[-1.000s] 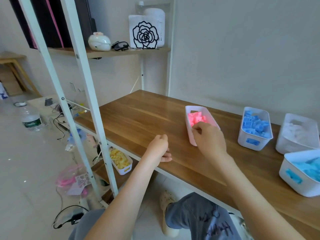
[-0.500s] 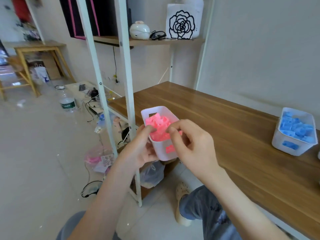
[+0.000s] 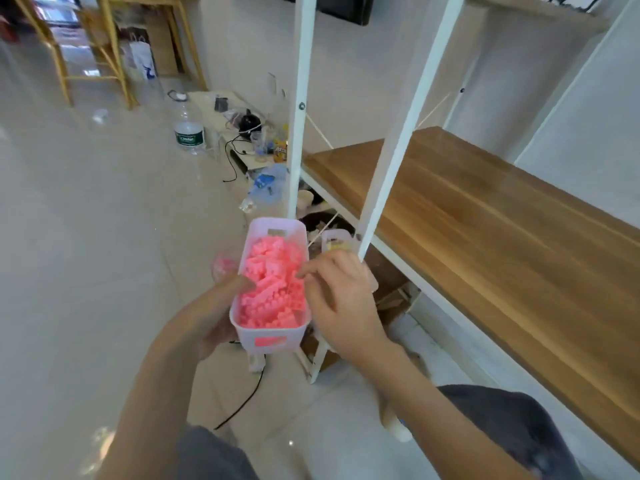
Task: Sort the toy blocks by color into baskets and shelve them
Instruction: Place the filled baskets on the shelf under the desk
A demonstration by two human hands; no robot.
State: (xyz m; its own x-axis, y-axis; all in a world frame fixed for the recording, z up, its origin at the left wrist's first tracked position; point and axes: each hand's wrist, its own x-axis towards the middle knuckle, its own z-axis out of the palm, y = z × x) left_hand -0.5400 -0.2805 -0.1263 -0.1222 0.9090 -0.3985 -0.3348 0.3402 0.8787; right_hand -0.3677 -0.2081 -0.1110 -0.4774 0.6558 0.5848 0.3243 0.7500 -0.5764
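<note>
Left hand (image 3: 214, 315) and right hand (image 3: 343, 303) each clasp 1 long side of the basket (image 3: 270, 332), thumbs over its rim, so the pink blocks (image 3: 273, 289) ride level, clear of the desk's (image 3: 485, 237) end.

The basket (image 3: 294, 337) hangs over the floor, left of the table (image 3: 485, 244), with the blocks (image 3: 273, 289) heaped in it. The left hand (image 3: 214, 317) holds its left side and the right hand (image 3: 343, 299) its right. Behind it to the right, a second basket (image 3: 334, 237) sits under the table (partly hidden by a frame post (image 3: 391, 168)). A bottle (image 3: 188, 133) stands on the floor far behind, to the left.
</note>
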